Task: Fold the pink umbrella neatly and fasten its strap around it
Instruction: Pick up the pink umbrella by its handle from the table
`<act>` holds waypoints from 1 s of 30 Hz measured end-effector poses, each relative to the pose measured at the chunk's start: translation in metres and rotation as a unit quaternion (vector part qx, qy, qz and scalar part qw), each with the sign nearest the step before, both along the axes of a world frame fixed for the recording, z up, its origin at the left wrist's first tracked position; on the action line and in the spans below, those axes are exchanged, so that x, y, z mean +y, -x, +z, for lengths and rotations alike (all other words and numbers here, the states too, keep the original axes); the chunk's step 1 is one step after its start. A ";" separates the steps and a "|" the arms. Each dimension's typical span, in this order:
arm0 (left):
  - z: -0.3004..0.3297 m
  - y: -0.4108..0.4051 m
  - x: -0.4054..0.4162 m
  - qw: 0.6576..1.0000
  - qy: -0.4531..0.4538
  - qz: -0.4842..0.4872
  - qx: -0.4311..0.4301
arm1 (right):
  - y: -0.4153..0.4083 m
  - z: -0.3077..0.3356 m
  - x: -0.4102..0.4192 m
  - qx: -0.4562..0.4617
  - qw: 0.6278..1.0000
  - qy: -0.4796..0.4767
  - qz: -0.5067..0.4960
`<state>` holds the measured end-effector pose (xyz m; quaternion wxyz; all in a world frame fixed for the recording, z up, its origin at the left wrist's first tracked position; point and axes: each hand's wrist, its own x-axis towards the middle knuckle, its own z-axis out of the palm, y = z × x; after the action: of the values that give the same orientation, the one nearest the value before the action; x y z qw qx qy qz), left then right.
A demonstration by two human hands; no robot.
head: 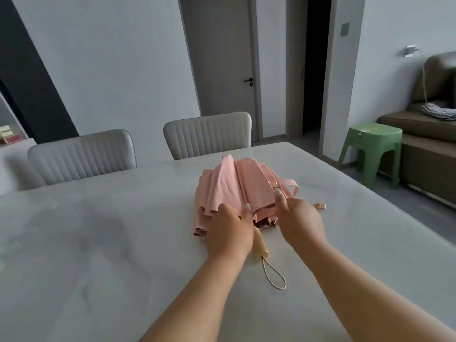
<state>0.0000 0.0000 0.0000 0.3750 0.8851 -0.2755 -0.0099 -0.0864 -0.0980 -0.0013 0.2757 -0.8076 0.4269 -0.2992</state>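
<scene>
Sorting pleats: that looks like the step in hand, the pink umbrella is collapsed but its cloth is loose and fanned out, not rolled yet.
Umbrella spot: lying on the white desk, a bit past the middle, right in front of the person.
Long axis: runs straight away from the body, cream handle and its cord loop pointing back at the person, tip toward the chairs.
Left hand: fingers curled over the near edge of the cloth, holding a fold just left of the handle.
Right hand: pinching cloth on the right side, one finger stretched up along a pleat.
Strap: undone, sticking out to the right, just beyond the right hand, so I'd guess that hand grabs it.
Nearer hand: both about level, either side of the shaft.
Watch out: thin cloth probably springs open if let go.
</scene>
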 end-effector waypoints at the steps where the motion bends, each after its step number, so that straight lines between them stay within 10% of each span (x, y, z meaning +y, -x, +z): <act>1: -0.004 -0.002 -0.001 0.999 -0.010 -0.010 0.043 | -0.001 -0.002 0.002 0.000 0.999 -0.033 0.001; 12: -0.016 -0.004 -0.006 0.899 0.163 -0.070 0.400 | -0.019 -0.010 0.011 -0.117 0.908 -0.398 0.062; 30: -0.027 -0.004 0.012 0.855 0.336 -0.176 0.353 | -0.062 0.020 0.000 -0.153 0.824 -0.536 0.103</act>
<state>0.0043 0.0123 -0.0275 0.7135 0.5792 -0.2620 -0.2945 -0.0239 -0.0980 0.0187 0.7562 -0.5154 0.3869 -0.1130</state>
